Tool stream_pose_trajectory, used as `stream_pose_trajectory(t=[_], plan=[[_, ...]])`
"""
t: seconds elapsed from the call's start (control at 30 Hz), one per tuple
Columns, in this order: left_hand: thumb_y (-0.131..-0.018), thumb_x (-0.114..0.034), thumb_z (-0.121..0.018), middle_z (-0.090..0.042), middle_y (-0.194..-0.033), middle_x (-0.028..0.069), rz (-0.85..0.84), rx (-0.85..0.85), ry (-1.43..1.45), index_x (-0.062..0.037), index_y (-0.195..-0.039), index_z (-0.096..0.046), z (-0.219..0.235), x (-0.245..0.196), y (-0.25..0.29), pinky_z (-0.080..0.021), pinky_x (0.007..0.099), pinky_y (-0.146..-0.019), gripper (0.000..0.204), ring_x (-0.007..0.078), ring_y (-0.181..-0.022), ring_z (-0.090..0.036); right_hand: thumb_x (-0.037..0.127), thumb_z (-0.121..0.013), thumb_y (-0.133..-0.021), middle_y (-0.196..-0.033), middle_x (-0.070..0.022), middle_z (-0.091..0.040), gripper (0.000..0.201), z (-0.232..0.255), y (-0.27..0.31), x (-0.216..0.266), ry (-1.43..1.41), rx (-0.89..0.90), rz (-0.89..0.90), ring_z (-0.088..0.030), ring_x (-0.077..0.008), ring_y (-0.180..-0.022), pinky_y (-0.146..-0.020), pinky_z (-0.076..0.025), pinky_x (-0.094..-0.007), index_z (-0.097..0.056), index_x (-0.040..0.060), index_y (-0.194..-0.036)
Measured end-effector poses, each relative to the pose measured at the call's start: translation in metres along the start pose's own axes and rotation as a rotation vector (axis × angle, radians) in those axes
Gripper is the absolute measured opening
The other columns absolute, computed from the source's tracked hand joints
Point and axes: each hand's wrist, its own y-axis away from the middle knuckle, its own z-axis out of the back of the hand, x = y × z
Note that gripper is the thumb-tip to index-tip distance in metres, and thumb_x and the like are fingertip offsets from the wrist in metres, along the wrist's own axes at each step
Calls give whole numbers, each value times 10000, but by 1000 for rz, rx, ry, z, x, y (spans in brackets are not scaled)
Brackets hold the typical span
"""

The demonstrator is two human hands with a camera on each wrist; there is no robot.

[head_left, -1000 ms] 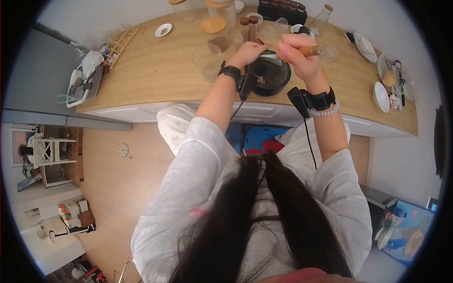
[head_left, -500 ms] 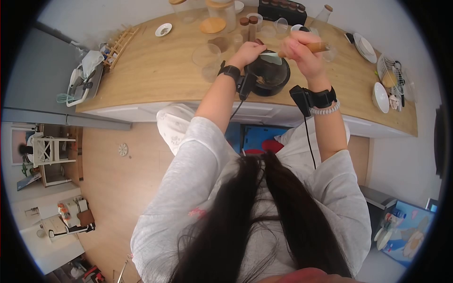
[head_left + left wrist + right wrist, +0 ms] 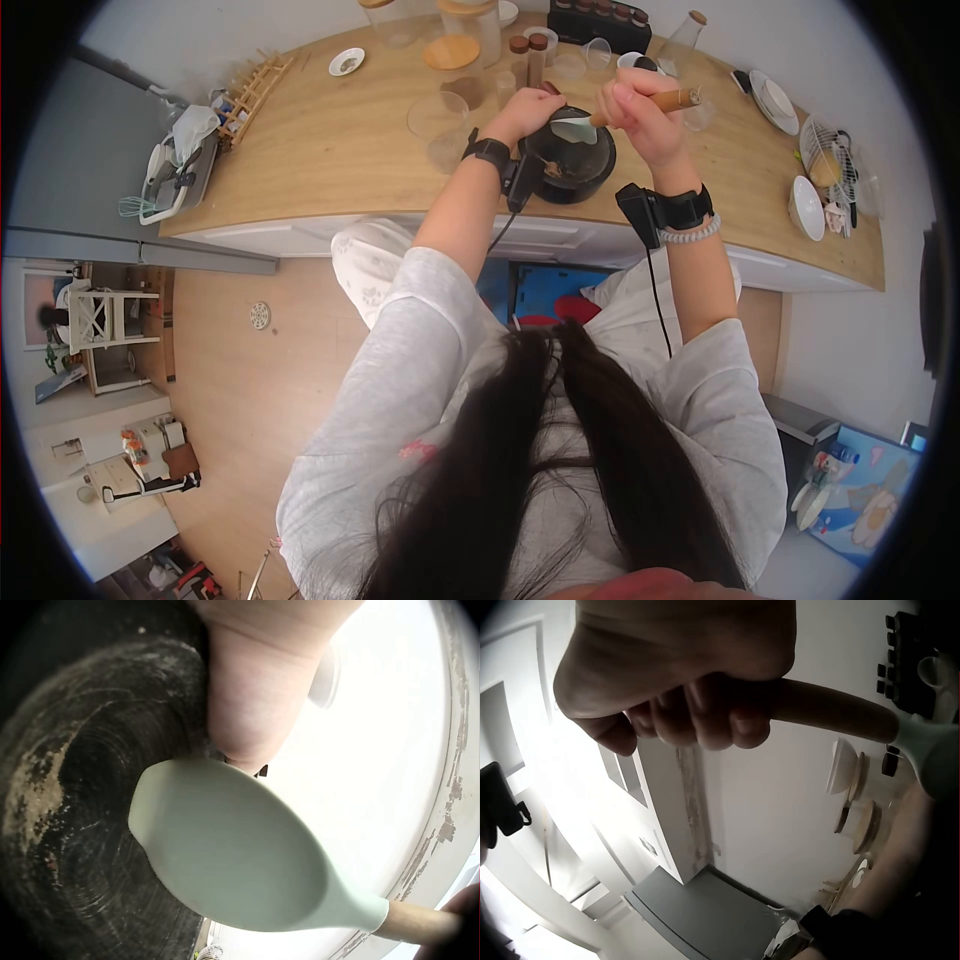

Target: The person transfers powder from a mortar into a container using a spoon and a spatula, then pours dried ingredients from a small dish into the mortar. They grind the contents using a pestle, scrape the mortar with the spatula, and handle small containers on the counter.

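A black pot (image 3: 568,185) stands near the counter's front edge, with pale brown residue (image 3: 39,795) on its inner surface. My left hand (image 3: 522,114) grips the pot's far left rim; in the left wrist view its thumb (image 3: 255,712) lies over the edge, the other fingers hidden. My right hand (image 3: 643,118) is curled round the wooden handle (image 3: 832,709) of a spatula. The spatula's pale green head (image 3: 232,847) is over the pot's opening at the far side, near the left thumb. Whether it touches the pot is unclear.
Behind the pot are brown-capped jars (image 3: 537,60), a wooden-lidded jar (image 3: 452,54) and a black rack (image 3: 598,28). A clear bowl (image 3: 437,116) is left of it. White bowls (image 3: 808,207) and a wire basket (image 3: 826,150) stand right, a wooden rack (image 3: 255,98) far left.
My right hand has shifted slightly right, and the spatula's handle has tilted, its end now further right. The spatula head shows more fully over the pot. My left hand has stayed in place.
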Motion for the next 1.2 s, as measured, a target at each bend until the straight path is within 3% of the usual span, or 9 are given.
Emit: stream_pose_trajectory(t=[0.27,0.63,1.2], plan=[[-811,-350,-602,-647,-740,114,-51,14,-23,22,-843,-664,0,4,-4,-469,320,-688,378,190,-701,-598,113,-478,-874,-494,18,-332,345,2,3,7,40,-17,70,-287,-70,-451,-434,-236,-242,-338,59,-564],[-823,-327,-600,-645,-739,101,12,12,-7,31,-846,-658,0,-6,3,-472,317,-681,363,179,-694,-595,85,-420,-911,-495,11,-319,316,2,13,0,-85,-231,125,-291,-88,-458,-450,-243,-258,-347,59,-605],[-826,-327,-601,-649,-740,97,20,5,-20,26,-835,-660,0,-8,5,-470,312,-672,358,170,-690,-594,96,-416,-902,-501,1,-317,329,7,22,-1,-99,-162,174,-268,-95,-462,-465,-239,-268,-302,69,-595]])
